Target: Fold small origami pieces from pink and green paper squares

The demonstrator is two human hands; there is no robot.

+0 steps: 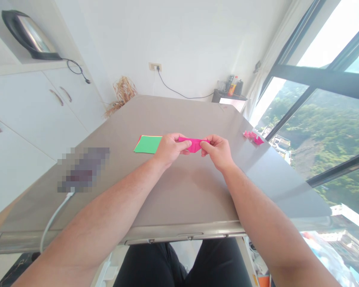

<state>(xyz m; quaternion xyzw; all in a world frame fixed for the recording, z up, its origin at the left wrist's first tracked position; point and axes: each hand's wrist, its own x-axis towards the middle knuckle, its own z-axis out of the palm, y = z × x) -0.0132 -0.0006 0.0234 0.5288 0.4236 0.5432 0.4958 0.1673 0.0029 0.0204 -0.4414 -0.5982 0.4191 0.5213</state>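
Observation:
A bright pink piece of folded paper (194, 146) is stretched between my two hands above the table, its lower edge angled and its creases showing. My left hand (171, 148) pinches its left end between thumb and fingers. Its right end is gripped the same way by my right hand (217, 150). Just left of my left hand lies a stack of coloured paper sheets (148, 144), green on top with red and yellow edges peeking out; my left hand hides its right side. Several small folded pink paper pieces (253, 137) sit near the table's right edge.
The grey-brown table (179, 199) spans the view. On its left lies a blurred-out device (83, 169) with a white cable (52, 219). A window (311, 111) borders the right side. Behind the table stand dried plants (121, 93) and a small cabinet (230, 99) with bottles.

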